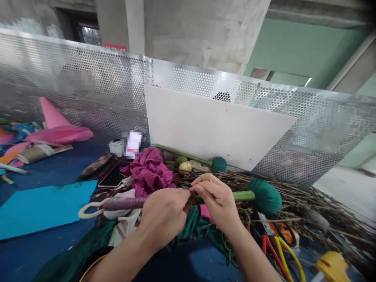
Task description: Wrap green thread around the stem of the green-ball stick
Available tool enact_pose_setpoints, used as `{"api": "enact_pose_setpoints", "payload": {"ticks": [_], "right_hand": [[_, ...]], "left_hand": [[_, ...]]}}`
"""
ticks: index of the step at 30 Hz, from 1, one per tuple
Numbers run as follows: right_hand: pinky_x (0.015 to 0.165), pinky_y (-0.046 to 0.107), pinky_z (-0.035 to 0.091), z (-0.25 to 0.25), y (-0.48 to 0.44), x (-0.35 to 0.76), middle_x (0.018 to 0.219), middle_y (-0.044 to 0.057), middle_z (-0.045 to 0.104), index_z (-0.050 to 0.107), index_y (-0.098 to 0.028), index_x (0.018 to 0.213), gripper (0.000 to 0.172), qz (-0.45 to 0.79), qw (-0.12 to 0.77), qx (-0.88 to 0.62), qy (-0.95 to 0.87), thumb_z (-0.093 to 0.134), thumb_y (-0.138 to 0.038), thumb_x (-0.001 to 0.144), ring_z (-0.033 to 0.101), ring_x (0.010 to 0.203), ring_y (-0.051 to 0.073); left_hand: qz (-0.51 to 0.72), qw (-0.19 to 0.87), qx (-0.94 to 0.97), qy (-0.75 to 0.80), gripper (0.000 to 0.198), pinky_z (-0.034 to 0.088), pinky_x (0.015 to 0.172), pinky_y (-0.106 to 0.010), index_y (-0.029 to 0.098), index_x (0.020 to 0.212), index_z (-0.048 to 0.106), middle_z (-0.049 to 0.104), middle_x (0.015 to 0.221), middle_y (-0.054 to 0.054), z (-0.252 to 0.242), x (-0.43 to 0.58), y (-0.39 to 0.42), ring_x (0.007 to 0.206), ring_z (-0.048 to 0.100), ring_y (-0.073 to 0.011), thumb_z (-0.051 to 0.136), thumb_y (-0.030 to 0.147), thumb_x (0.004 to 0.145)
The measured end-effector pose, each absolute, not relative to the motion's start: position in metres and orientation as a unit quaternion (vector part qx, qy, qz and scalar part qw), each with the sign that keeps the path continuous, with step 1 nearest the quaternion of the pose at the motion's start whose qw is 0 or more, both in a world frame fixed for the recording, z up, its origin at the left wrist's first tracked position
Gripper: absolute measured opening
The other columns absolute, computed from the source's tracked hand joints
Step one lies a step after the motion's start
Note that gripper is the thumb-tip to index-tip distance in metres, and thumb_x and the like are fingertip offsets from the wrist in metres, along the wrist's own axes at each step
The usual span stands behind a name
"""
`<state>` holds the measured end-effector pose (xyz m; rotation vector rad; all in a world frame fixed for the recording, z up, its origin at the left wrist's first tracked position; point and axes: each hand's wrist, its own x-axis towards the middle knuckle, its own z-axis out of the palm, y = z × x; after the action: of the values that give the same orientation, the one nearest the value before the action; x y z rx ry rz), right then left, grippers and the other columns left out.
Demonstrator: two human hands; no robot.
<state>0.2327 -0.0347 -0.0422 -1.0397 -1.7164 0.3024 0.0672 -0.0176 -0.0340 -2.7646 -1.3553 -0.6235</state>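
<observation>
A long wrapped stick (pixel 125 203) lies across in front of me, with a pale loop at its left end. Purple wrapping covers its left part and green its right part (pixel 243 195), which reaches a dark green ball (pixel 266 196). My left hand (pixel 166 215) is closed around the middle of the stick, its fingers partly hidden. Thumb and fingertips of my right hand (pixel 217 197) are pinched together at the stick, close to the left fingers; what they pinch is too small to make out. Crumpled purple cloth (pixel 151 172) lies just behind the hands.
Dry twigs (pixel 311 207) spread along the right. Red-and-yellow-handled tools (pixel 279 250) and a yellow object (pixel 333 266) lie at lower right. At left are a blue sheet (pixel 47 207), a pink cone hat (pixel 58 121) and a phone (pixel 111 177). A white board (pixel 211 125) leans against perforated metal.
</observation>
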Motion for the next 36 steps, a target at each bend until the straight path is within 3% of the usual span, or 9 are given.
{"api": "enact_pose_setpoints", "payload": {"ticks": [12, 18, 24, 27, 30, 32, 36], "right_hand": [[0.068, 0.024, 0.047, -0.039, -0.033, 0.244, 0.081, 0.003, 0.066, 0.071, -0.019, 0.071, 0.026, 0.161, 0.514, -0.469, -0.700, 0.055, -0.023, 0.091, 0.064, 0.076, 0.015], [0.069, 0.025, 0.047, -0.037, -0.033, 0.240, 0.081, 0.004, 0.065, 0.071, -0.019, 0.071, 0.028, 0.182, 0.505, -0.476, -0.696, 0.053, -0.024, 0.091, 0.063, 0.077, 0.016], [0.083, 0.029, 0.046, -0.021, -0.042, 0.261, 0.098, 0.006, 0.067, 0.065, -0.018, 0.060, 0.027, 0.271, 0.553, -0.468, -0.634, 0.060, -0.024, 0.086, 0.062, 0.092, 0.019], [0.064, 0.026, 0.047, -0.012, -0.053, 0.294, 0.088, 0.003, 0.067, 0.058, -0.018, 0.057, 0.033, 0.302, 0.621, -0.454, -0.563, 0.062, -0.033, 0.085, 0.059, 0.064, 0.012], [0.039, 0.023, 0.029, -0.006, -0.066, 0.335, 0.074, 0.001, 0.064, 0.058, -0.017, 0.058, 0.032, 0.307, 0.680, -0.469, -0.473, 0.072, -0.040, 0.077, 0.041, 0.039, 0.004], [0.036, 0.025, 0.021, -0.006, -0.072, 0.361, 0.072, 0.003, 0.064, 0.060, -0.018, 0.057, 0.032, 0.286, 0.707, -0.489, -0.423, 0.076, -0.041, 0.072, 0.037, 0.036, 0.002], [0.037, 0.034, 0.013, -0.018, -0.073, 0.402, 0.073, 0.007, 0.065, 0.066, -0.021, 0.059, 0.029, 0.212, 0.720, -0.527, -0.399, 0.071, -0.041, 0.078, 0.039, 0.037, 0.002]], "left_hand": [[-0.325, 0.136, -0.902, -0.248, 0.023, 0.039, 0.053, -0.032, 0.019, 0.107, 0.060, 0.069, 0.073, 0.001, -0.048, 0.070, -0.013, 0.060, 0.062, -0.0190, 0.045, 0.014, 0.090], [-0.319, 0.150, -0.907, -0.232, 0.021, 0.041, 0.054, -0.034, 0.021, 0.100, 0.063, 0.070, 0.077, 0.001, -0.047, 0.070, -0.012, 0.062, 0.062, -0.0197, 0.047, 0.014, 0.090], [-0.332, 0.109, -0.901, -0.257, 0.019, 0.045, 0.057, -0.033, 0.021, 0.097, 0.067, 0.072, 0.078, 0.001, -0.040, 0.062, -0.009, 0.067, 0.066, -0.0195, 0.052, 0.015, 0.088], [-0.348, 0.082, -0.891, -0.280, 0.019, 0.049, 0.063, -0.031, 0.021, 0.100, 0.068, 0.075, 0.084, 0.001, -0.038, 0.055, -0.003, 0.073, 0.070, -0.0191, 0.056, 0.017, 0.086], [-0.342, 0.057, -0.881, -0.322, 0.019, 0.051, 0.067, -0.029, 0.022, 0.099, 0.071, 0.077, 0.088, 0.001, -0.035, 0.047, 0.004, 0.077, 0.071, -0.0193, 0.061, 0.020, 0.083], [-0.327, 0.037, -0.877, -0.350, 0.020, 0.051, 0.069, -0.029, 0.024, 0.098, 0.073, 0.078, 0.089, 0.001, -0.032, 0.041, 0.007, 0.079, 0.072, -0.0195, 0.061, 0.022, 0.082], [-0.284, -0.043, -0.870, -0.400, 0.021, 0.050, 0.072, -0.027, 0.028, 0.097, 0.076, 0.078, 0.092, 0.002, -0.021, 0.033, 0.010, 0.084, 0.072, -0.0196, 0.062, 0.025, 0.081]]}}
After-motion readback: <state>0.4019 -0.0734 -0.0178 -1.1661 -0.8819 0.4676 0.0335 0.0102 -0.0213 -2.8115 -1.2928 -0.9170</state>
